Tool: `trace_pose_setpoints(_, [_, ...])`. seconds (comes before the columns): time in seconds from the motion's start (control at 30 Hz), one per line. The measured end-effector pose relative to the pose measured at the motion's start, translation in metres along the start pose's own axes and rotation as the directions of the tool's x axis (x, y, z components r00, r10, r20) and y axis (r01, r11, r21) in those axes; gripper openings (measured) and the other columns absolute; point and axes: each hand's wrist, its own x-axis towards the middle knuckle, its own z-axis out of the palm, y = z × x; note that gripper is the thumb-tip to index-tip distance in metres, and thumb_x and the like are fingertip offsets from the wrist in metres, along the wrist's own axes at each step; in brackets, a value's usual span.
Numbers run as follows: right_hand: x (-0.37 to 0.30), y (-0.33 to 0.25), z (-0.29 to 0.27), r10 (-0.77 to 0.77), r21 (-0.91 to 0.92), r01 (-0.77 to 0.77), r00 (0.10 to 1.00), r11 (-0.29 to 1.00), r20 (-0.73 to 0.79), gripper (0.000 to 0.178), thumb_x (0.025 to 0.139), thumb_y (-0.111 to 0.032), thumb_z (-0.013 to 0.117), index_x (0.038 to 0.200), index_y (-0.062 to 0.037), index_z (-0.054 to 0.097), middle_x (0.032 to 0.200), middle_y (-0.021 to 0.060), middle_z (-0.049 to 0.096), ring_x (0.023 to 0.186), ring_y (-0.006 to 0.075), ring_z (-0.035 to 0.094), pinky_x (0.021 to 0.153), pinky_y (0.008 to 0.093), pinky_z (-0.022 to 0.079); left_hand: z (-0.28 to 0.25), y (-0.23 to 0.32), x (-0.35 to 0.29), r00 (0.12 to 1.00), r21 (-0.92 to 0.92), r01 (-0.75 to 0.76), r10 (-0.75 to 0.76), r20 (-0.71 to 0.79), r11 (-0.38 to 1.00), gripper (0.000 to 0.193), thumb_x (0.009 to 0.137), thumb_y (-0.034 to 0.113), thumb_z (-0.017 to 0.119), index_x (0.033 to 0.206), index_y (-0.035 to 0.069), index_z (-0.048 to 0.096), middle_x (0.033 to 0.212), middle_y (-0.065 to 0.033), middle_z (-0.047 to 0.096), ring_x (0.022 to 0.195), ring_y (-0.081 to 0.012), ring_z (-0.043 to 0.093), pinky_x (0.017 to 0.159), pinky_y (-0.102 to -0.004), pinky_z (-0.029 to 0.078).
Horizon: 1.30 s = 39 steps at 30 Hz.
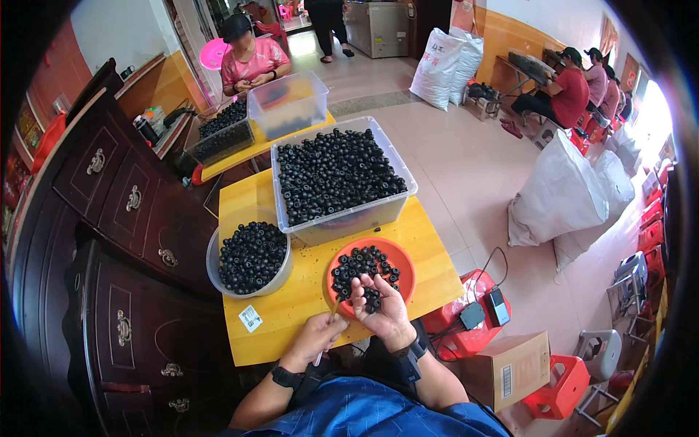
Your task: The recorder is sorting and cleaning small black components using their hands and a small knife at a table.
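Currently, the right hand (386,315) is cupping small black rings (372,299) over the near side of the orange bowl (409,272), and the left hand (321,336), just leftward, is gripping a slim tool (336,306) pointing bowlward.

Bright white light pours in from the far right, burning out that edge (I'd squint there); the tiled floor (444,171) carries a pale sheen; the dark cabinet (149,298) sits dim; the small black pieces (338,171) look fairly crisp; straight lines bow toward a black rim.
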Motion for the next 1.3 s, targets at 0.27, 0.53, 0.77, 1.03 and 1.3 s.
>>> trace_pose_setpoints(0.27, [-0.004,0.001,-0.012,0.072,0.052,-0.079,0.989,0.996,0.129,0.033,0.102,-0.037,0.052,0.110,-0.0063,0.063,0.099,0.0073,0.063,0.070,0.0119,0.052,0.053,0.0225,0.040,0.005,0.020,-0.024,0.992,0.080,-0.083,0.090,-0.093,0.993,0.016,0.097,0.019,0.064,0.096,0.003,0.065,0.067,0.0062,0.052,0.053,-0.0019,0.043,0.047,-0.0197,0.035])
trace_pose_setpoints(0.53, [0.004,0.003,-0.012,0.156,0.159,-0.183,0.974,0.970,0.166,0.044,0.103,-0.042,0.050,0.123,-0.0033,0.058,0.084,-0.0006,0.054,0.064,0.0094,0.045,0.052,0.0235,0.034,0.006,0.027,-0.032,0.980,0.187,-0.176,0.191,-0.061,0.966,0.015,0.099,0.017,0.061,0.097,0.002,0.063,0.067,0.0042,0.052,0.051,-0.0027,0.044,0.045,-0.0187,0.036])
trace_pose_setpoints(0.77, [0.003,0.004,-0.014,0.175,0.196,-0.208,0.969,0.958,0.174,0.044,0.102,-0.038,0.054,0.128,-0.0022,0.056,0.084,-0.0010,0.054,0.065,0.0097,0.045,0.054,0.0240,0.035,-0.001,0.031,-0.040,0.982,0.203,-0.154,0.173,-0.077,0.967,0.015,0.098,0.018,0.062,0.099,0.003,0.063,0.068,0.0049,0.052,0.051,-0.0020,0.044,0.046,-0.0179,0.035])
trace_pose_setpoints(1.03, [-0.004,0.014,-0.008,0.040,-0.071,-0.034,0.996,0.997,0.083,0.028,0.101,-0.036,0.056,0.105,-0.0093,0.062,0.090,0.0020,0.061,0.071,0.0114,0.054,0.053,0.0201,0.039,-0.050,0.045,-0.063,0.862,0.141,-0.231,0.270,-0.429,0.963,0.010,0.096,0.017,0.067,0.092,0.007,0.064,0.067,0.0081,0.051,0.052,-0.0001,0.043,0.046,-0.0170,0.033])
trace_pose_setpoints(1.3, [-0.011,0.020,0.000,0.085,-0.051,-0.082,0.994,0.995,0.071,0.026,0.103,-0.032,0.052,0.108,-0.0075,0.061,0.095,0.0049,0.062,0.070,0.0113,0.052,0.052,0.0215,0.040,-0.129,0.034,-0.081,0.589,0.164,-0.313,0.326,-0.739,0.936,0.015,0.097,0.018,0.064,0.089,0.006,0.059,0.065,0.0081,0.045,0.050,0.0009,0.036,0.043,-0.0183,0.027])
